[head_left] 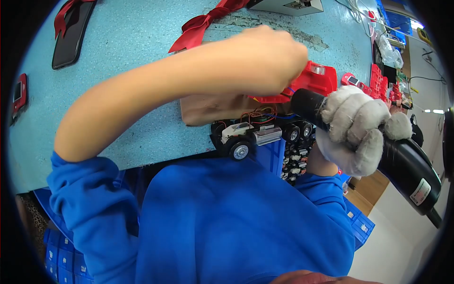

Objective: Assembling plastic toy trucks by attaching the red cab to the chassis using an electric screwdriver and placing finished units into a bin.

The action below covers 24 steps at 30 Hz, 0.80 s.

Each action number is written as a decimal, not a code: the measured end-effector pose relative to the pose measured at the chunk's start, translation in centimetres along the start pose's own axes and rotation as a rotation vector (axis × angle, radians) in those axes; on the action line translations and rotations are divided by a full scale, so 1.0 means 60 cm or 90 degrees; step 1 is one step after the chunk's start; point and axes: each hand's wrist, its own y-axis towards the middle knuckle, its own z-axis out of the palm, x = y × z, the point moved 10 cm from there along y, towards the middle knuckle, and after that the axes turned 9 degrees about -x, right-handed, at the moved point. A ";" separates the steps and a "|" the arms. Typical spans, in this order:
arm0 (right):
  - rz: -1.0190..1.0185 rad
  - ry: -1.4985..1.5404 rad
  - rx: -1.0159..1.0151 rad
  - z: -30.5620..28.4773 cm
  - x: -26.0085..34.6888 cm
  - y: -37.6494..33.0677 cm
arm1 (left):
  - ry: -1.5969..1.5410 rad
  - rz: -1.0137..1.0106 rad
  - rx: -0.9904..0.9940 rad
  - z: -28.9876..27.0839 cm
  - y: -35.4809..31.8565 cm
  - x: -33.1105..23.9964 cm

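Note:
My bare left hand (276,59) reaches across to the right, its fingers curled closed over a red plastic toy truck body (321,78). Whatever the fingertips grip is hidden behind the hand. My right hand (357,128), in a whitish knitted glove, is wrapped round a black corded electric screwdriver (409,163). The tool's nose points left, toward the red body; its tip is hidden. Below my left hand a toy truck chassis (267,136) stands at the table's near edge, with black wheels, a white part, a silver tank and loose coloured wires. A brown pad (208,110) lies behind it.
A black phone (73,35) lies on the speckled blue table (132,35) at the far left. Red ribbon (198,28) and a grey metal box (288,6) are at the back. Red plastic parts (378,83) sit at the right. Blue crates (357,222) stand below.

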 end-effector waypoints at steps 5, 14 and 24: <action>0.056 -0.011 -0.049 0.011 -0.017 -0.007 | -0.337 0.109 -0.281 -0.019 -0.091 0.017; -0.085 -0.011 -0.208 -0.183 -0.014 0.182 | -0.260 0.058 -0.392 0.009 -0.112 0.036; 0.135 0.070 -0.275 -0.146 -0.151 0.192 | -0.255 0.058 -0.406 -0.002 -0.105 0.047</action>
